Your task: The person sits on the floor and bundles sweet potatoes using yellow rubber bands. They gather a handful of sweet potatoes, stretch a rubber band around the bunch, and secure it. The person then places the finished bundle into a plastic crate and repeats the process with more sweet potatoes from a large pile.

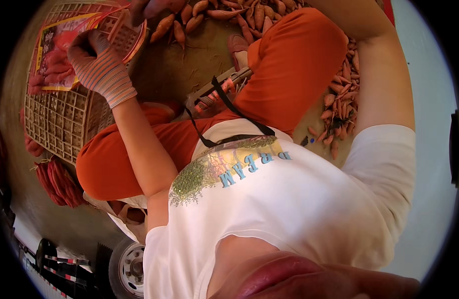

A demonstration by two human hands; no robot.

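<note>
My left hand, in a striped knit glove, pinches the upper edge of a red mesh bag. The bag has a printed yellow-edged panel, holds sweet potatoes and lies over an upturned plastic lattice crate. Its red drawstring runs up to the right. At the top edge, partly cut off, my gloved right hand is closed on a large reddish sweet potato near the bag's mouth. My right forearm passes out of view above. A heap of sweet potatoes lies just beyond.
More small sweet potatoes lie on the floor to the right. Between my orange-trousered legs is a narrow tray with red packaging. Bundled red mesh bags lie at the left, beyond my knee. A vehicle wheel stands at the lower left.
</note>
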